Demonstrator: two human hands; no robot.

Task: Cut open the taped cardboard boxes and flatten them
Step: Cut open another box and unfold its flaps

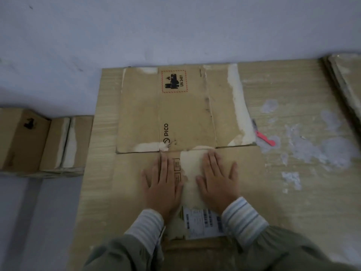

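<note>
A flattened brown cardboard box (185, 114) lies on the wooden table, printed with "PICO" and a red-bordered UN 3481 label, with torn white patches where tape came off. My left hand (161, 184) and my right hand (216, 180) press flat on its near panel, fingers straight, on either side of a torn white patch. A white shipping label (203, 222) shows between my wrists. A red box cutter (263, 136) lies on the table just right of the box, partly under its edge.
A stack of flattened cardboard (345, 83) lies at the table's far right. To the left, off the table (293, 192), stands a taped cardboard box (39, 141). A pale wall runs along the table's far edge. White tape residue marks the tabletop's right side.
</note>
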